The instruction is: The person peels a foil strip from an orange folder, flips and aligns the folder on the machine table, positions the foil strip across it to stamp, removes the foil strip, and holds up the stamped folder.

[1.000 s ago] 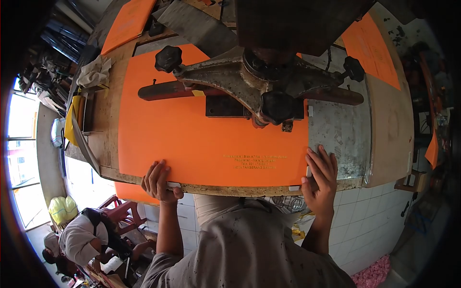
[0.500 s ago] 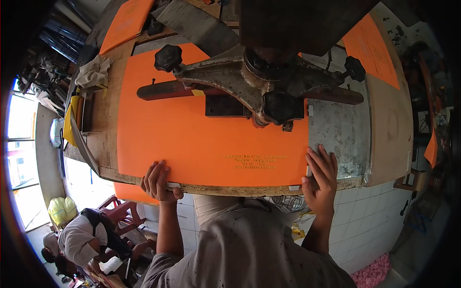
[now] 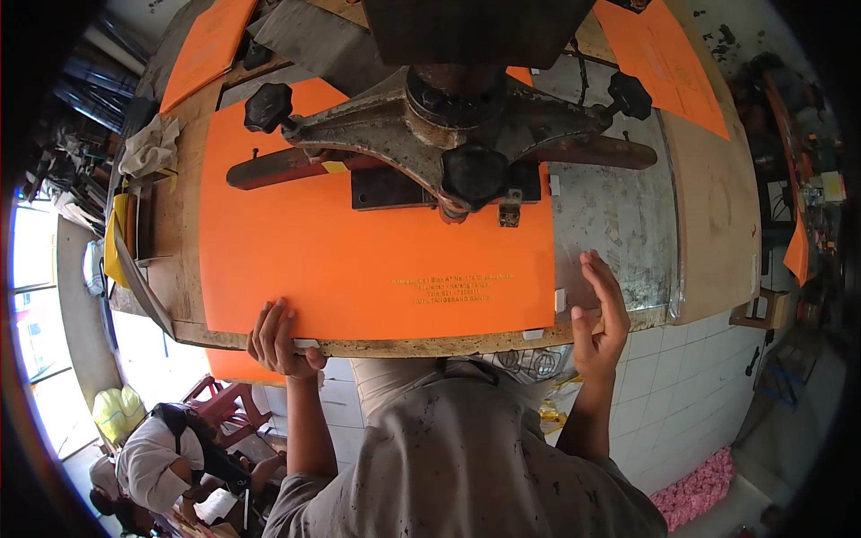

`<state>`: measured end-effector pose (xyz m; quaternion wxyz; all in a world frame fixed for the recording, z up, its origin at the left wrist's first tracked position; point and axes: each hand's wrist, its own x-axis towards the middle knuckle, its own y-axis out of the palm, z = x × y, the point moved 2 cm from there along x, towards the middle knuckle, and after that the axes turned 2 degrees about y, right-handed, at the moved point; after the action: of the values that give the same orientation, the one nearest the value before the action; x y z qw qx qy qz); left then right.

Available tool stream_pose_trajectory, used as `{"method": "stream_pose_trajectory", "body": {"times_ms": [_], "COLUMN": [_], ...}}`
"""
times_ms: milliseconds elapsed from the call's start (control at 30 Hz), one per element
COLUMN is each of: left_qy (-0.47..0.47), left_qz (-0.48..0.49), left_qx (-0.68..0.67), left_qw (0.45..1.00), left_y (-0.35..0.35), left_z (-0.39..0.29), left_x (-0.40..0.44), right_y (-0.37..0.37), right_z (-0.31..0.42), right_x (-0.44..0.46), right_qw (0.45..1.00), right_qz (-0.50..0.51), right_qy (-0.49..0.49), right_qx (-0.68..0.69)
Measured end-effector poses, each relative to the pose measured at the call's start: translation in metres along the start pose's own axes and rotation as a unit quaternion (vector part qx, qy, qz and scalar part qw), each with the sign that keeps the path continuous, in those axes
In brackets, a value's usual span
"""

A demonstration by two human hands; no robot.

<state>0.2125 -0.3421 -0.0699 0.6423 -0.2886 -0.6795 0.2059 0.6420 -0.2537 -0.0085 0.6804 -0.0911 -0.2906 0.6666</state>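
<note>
A large orange sheet (image 3: 377, 260) lies flat on the work table, under a press head. Small gold lettering (image 3: 453, 289) stands near its lower right part. My left hand (image 3: 278, 342) grips the sheet's lower left edge, fingers curled on top and thumb by the table's front edge. To the right of the sheet, my right hand (image 3: 603, 321) is raised with its fingers stretched out and thumb apart, holding nothing. Small pale guide tabs (image 3: 560, 299) sit along the sheet's right and front edges, one of them beside my right hand.
The metal press head (image 3: 448, 134) with black knobs (image 3: 474, 177) hangs over the sheet's upper part. More orange sheets (image 3: 664, 67) lie at the back right and a stack (image 3: 208, 54) at the back left. A rag (image 3: 151, 146) rests at left. Another person (image 3: 161, 457) bends down at lower left.
My right hand has come off the sheet's right edge and opened, now slightly to its right. My left hand stays at the lower left edge. The camera view has shifted a little.
</note>
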Motion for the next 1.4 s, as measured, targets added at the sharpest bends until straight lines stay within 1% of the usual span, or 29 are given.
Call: {"method": "stream_pose_trajectory", "body": {"times_ms": [133,300,433,567,1400], "left_qy": [0.012,0.015,0.0,0.0,-0.009], "left_qz": [0.017,0.015,-0.008,-0.008,0.004], "left_qx": [0.018,0.023,-0.004,-0.003,0.002], "left_qw": [1.0,0.999,1.0,1.0,1.0], "left_y": [-0.001,-0.002,0.001,0.001,-0.001], "left_z": [0.0,0.0,-0.001,-0.002,-0.001], "left_x": [0.0,0.0,0.001,0.002,0.0], "right_y": [-0.001,-0.001,0.0,0.0,0.007], "right_z": [-0.001,0.001,0.001,0.003,0.01], "right_x": [0.0,0.001,0.001,0.002,0.006], "right_qw": [0.999,0.996,0.994,0.991,0.981], "right_qz": [0.022,0.041,0.05,0.064,0.08], "right_qy": [-0.021,-0.034,-0.037,-0.042,-0.045], "right_qx": [-0.045,-0.075,-0.088,-0.107,-0.17]}}
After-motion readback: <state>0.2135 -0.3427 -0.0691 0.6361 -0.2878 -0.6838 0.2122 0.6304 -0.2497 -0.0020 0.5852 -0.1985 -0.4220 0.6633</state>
